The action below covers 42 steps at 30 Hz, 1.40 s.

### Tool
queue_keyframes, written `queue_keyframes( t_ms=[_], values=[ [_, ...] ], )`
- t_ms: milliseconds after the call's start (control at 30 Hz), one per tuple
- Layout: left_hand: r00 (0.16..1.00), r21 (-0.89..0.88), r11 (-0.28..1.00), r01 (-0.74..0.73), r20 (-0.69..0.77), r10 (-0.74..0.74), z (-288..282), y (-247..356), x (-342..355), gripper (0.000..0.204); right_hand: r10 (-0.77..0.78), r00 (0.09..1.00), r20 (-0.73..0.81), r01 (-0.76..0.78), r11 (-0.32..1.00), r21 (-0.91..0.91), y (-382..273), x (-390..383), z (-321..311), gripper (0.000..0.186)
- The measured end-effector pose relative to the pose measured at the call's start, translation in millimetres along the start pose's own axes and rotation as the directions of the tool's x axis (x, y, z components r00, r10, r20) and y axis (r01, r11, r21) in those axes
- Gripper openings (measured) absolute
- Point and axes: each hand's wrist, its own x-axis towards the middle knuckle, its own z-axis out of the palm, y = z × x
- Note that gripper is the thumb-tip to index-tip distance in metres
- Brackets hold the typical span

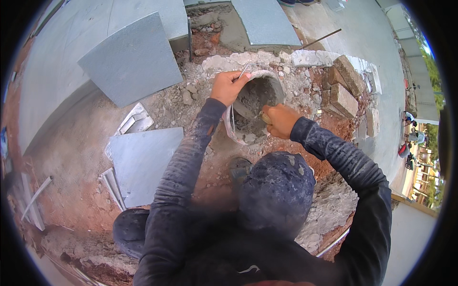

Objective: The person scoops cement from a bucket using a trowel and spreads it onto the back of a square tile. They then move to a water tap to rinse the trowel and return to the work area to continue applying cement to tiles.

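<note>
A round bucket [230,129] with a pale, mortar-smeared rim stands tilted on the rubble in front of me. Wet grey mortar [257,90] coats its inside. My left hand [228,87] is closed on the far left of the rim, where the thin wire handle passes by the fingers. At the bucket's right side, my right hand [282,121] grips a trowel by its yellowish handle [266,118]. The trowel's blade is down inside the bucket, hard to tell from the mortar around it.
Grey slabs lie at the left: a large one [133,59] and a smaller one [145,159]. Another slab [265,21] lies beyond the bucket. Broken bricks [343,100] are piled at the right. A thin rod [322,39] sticks out above them. My knees are close below the bucket.
</note>
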Motion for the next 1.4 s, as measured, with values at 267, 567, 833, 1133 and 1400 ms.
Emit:
queue_keyframes(
  t_ms=[267,567,833,1133,1400],
  values=[
    [0.998,0.108,0.994,-0.035,-0.043,0.040,4.7,1.2,-8.4,0.030,0.150,0.988,-0.045,-0.154,0.879,-0.451,18.3,-25.4,-40.8,0.034],
    [0.980,0.110,0.986,-0.124,-0.142,0.139,17.7,17.8,-32.4,0.024,0.320,0.738,0.594,-0.474,0.872,0.119,47.3,-4.5,4.7,0.014],
    [0.970,-0.015,1.000,-0.014,-0.242,0.010,15.9,5.2,-26.6,0.025,-0.146,0.890,0.431,-0.419,0.106,0.902,58.0,-35.3,124.0,0.017],
    [0.975,-0.001,1.000,0.014,-0.223,-0.014,-3.6,-6.4,-14.1,0.031,0.223,0.974,-0.040,-0.216,0.968,0.124,-9.8,-31.6,55.3,0.026],
    [0.978,-0.019,0.999,-0.036,-0.205,0.032,-3.4,-21.1,-10.6,0.031,0.079,0.993,0.085,-0.030,0.879,-0.475,18.3,-44.1,26.9,0.019]
  ],
)
